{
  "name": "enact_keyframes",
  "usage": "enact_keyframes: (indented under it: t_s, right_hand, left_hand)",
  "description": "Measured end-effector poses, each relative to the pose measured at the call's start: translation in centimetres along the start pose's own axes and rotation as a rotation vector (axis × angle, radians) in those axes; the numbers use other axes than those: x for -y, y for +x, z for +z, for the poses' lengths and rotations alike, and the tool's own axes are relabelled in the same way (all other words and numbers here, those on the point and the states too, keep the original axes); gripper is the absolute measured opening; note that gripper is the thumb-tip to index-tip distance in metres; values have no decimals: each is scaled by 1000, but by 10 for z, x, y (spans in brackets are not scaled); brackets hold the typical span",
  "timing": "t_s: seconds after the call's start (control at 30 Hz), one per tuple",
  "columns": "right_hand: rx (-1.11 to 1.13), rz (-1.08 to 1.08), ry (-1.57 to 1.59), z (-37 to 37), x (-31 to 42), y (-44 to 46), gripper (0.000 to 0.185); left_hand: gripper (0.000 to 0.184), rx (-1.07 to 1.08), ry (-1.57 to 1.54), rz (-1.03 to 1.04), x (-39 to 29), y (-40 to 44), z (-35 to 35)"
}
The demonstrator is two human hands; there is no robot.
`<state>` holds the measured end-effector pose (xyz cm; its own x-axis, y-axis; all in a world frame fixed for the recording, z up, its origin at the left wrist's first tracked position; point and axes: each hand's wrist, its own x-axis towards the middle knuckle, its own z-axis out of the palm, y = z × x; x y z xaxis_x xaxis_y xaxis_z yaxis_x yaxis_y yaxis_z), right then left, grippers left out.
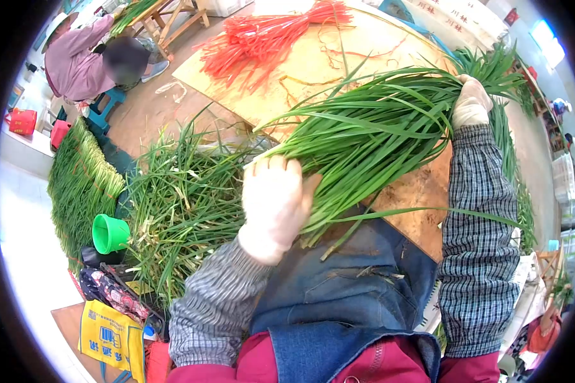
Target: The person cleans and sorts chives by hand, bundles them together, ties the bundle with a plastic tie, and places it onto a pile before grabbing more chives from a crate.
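A large bunch of garlic chives point(383, 121) stretches between my hands above my lap. My left hand point(273, 204), in a pale glove, is closed at the stem end, its thumb pressed against the stalks. Around the leafy end my right hand point(471, 102), also gloved, is wrapped; its fingertips are partly hidden. One long leaf hangs loose across my right sleeve point(482, 236). Below the bunch, a few dry scraps lie on my denim apron point(338, 281).
A wooden board point(230, 86) carries red plastic ties point(268, 48). To the left lies a heap of loose chives point(185, 204), beside a green bucket point(110, 233) and stacked bundles point(80, 185). A person point(86, 60) sits at the upper left. More chives point(492, 70) lie at right.
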<state>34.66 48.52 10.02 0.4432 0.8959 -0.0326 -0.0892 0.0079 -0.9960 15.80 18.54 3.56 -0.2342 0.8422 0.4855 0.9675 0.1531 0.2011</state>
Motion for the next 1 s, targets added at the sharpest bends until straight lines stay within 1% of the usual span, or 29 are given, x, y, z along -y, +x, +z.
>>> enact_keyframes:
  t_s: [0.07,0.1,0.17,0.23,0.27,0.3,0.33,0.37,0.4,0.43,0.47,0.5,0.53,0.57,0.6,0.63,0.67,0.7,0.77,0.8,0.83,0.87,0.9,0.93,1.0]
  right_hand:
    - [95,-40,-95,-8,3,1,33]
    - [44,-13,-23,-5,8,-11,33]
    - [-2,-23,31,-4,7,-12,31]
    - [-4,-29,144,-1,10,-26,29]
    - [17,-23,142,-2,10,-24,30]
    - [37,-17,141,-2,9,-19,30]
    - [55,-11,140,-4,8,-15,31]
    - [62,-21,131,-5,12,-22,30]
    - [36,-18,128,-5,13,-24,30]
    - [13,-13,126,-2,13,-24,29]
    - [-9,-7,125,0,13,-24,29]
    - [0,-21,101,0,12,-22,37]
    - [10,-18,75,1,9,-17,38]
    - [23,-16,48,1,3,-7,39]
    - [37,-16,22,2,-4,7,41]
    - [134,-237,-523,1,-19,34,31]
    - [113,-513,-1041,-1,-35,61,23]
    - [115,-555,-1111,-2,-41,70,24]
    - [139,-571,-1262,0,-41,71,26]
    - [154,-541,-1329,4,-37,68,28]
    - [163,-506,-1394,7,-33,65,29]
    - [170,-465,-1462,8,-29,62,30]
    - [174,-421,-1532,7,-25,58,31]
    - [183,-395,-1590,7,-15,42,31]
    - [217,-360,-1669,6,2,11,31]
  left_hand:
    - [19,14,-28,-120,-3,11,19]
    - [19,-49,-64,-114,-5,14,27]
    - [17,-173,-134,-109,-6,16,38]
    - [14,-254,-331,-151,0,15,39]
    - [12,-293,-432,-171,4,15,38]
    - [8,-170,-653,-298,8,10,24]
    - [9,127,-981,-652,9,10,-13]
    - [11,68,-1279,-782,11,5,-41]
    - [12,-45,-1349,-803,21,-7,-62]
    - [11,-150,-1400,-769,30,-19,-82]
    - [13,-142,-1350,-565,61,-37,-93]
    - [16,-243,-1307,-519,86,-55,-101]
    - [14,-226,-1357,-465,114,-71,-111]
    - [10,-252,-1325,-566,145,-91,-114]
    - [14,-155,-730,-871,156,-102,-119]
    - [17,-95,-165,-650,155,-114,-110]
    - [20,-33,385,-401,148,-120,-99]
    - [28,-49,77,-370,119,-111,-93]
    - [36,0,-276,-135,43,-80,-78]
    - [43,4,-351,2,20,-71,-68]
    - [47,61,-332,-39,-1,-65,-58]
    - [53,44,-309,72,-12,-57,-43]
    - [56,30,-334,88,-21,-49,-32]
    - [57,4,-308,81,-27,-44,-22]
    - [49,-159,-301,145,-30,-39,-5]
